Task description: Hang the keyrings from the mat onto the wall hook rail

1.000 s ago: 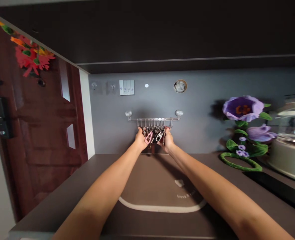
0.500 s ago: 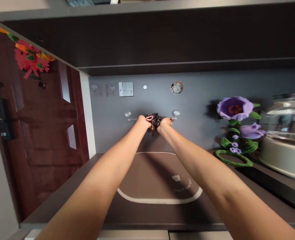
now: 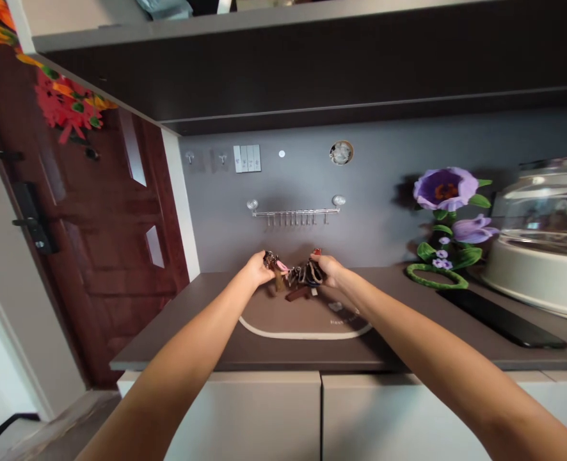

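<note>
Over at the mat (image 3: 303, 324), left hand (image 3: 258, 269) has its fingers pinched on one end of the keys (image 3: 307, 274); they sag below the rack (image 3: 295, 212) (can't tell if they're touching down), right hand (image 3: 330, 267) clasps the other end. Mid-carry, I'd guess; moving them calls for both hands together.

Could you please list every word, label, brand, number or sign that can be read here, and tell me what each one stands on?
"Have a", blurred, on the brown mat; the lettering after it cannot be read.
Small marks on the four-strip wall panel: too small to read.
No other words, brands or numbers can be made out.
</note>
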Tool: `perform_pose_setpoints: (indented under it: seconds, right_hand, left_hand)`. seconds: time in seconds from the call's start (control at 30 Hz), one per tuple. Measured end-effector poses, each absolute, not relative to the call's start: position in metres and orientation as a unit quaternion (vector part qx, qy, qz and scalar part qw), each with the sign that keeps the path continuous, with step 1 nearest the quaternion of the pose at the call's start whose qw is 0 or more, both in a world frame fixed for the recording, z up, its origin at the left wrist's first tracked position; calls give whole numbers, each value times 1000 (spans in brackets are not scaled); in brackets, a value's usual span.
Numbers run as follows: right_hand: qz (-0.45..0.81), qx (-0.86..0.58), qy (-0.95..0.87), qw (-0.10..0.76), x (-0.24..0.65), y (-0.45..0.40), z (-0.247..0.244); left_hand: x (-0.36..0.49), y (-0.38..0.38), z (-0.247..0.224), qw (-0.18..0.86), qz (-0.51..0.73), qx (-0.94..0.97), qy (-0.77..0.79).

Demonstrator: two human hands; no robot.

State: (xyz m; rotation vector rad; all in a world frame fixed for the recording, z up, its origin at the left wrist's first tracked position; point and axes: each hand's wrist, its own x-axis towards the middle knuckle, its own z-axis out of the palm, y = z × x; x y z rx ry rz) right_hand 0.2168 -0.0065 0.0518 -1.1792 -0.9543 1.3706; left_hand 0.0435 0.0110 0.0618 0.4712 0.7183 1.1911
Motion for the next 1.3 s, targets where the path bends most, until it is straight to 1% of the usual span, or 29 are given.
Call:
perform_pose_setpoints:
  seconds: [0.13, 0.2, 0.27, 0.4, 0.47, 0.53, 0.6, 0.67, 0.73, 0.8, 0.87, 0.9, 0.93, 1.03, 1.07, 1.13, 1.2, 1.3]
  right_hand:
    - [464, -556, -468, 506, 246, -18, 37]
    - [400, -576, -512, 496, 261, -19, 32]
    - [319, -614, -547, 471, 273, -18, 29]
    - [152, -687, -603, 376, 289, -18, 27]
    - [79, -702, -630, 323, 293, -20, 28]
    - [36, -699, -657, 282, 295, -22, 29]
    - [20, -700, -666, 257, 296, -25, 29]
    - [16, -703, -667, 247, 295, -27, 30]
    - [0, -687, -678, 261, 290, -31, 33]
    - [-21, -640, -706, 302, 279, -37, 40]
    - [6, -563, -744, 360, 264, -48, 50]
    - [60, -527, -757, 381, 255, -55, 56]
    - [139, -498, -766, 382, 245, -63, 62]
    - [388, -407, -782, 269, 218, -85, 75]
    - [445, -381, -767, 260, 211, -90, 76]
    - [542, -355, -702, 294, 199, -94, 72]
    - [605, -333, -640, 336, 193, -91, 61]
    - [644, -322, -587, 370, 190, -84, 40]
  left_hand:
    - [20, 7, 52, 674, 506, 349, 410]
    - [11, 6, 47, 608, 493, 438, 441]
    - [3, 4, 42, 522, 487, 529, 460]
    - [-6, -1, 32, 367, 462, 683, 430]
    - [-8, -5, 28, 301, 425, 755, 398]
    - [-11, -10, 26, 252, 370, 815, 367]
    - [-14, -15, 25, 232, 318, 851, 346]
    - [-18, -20, 27, 244, 300, 858, 338]
    - [-20, -26, 32, 281, 313, 839, 344]
    - [-21, -33, 41, 338, 325, 807, 359]
    - [-19, -41, 51, 386, 344, 772, 370]
    - [-17, -46, 56, 411, 352, 758, 365]
    - [-14, -51, 61, 443, 360, 742, 353]
    - [-5, -64, 70, 549, 376, 686, 294]
    - [-2, -67, 71, 579, 393, 664, 262]
    - [3, -72, 67, 639, 417, 602, 235]
    - [6, -73, 56, 681, 432, 540, 241]
    - [7, -71, 33, 713, 421, 502, 250]
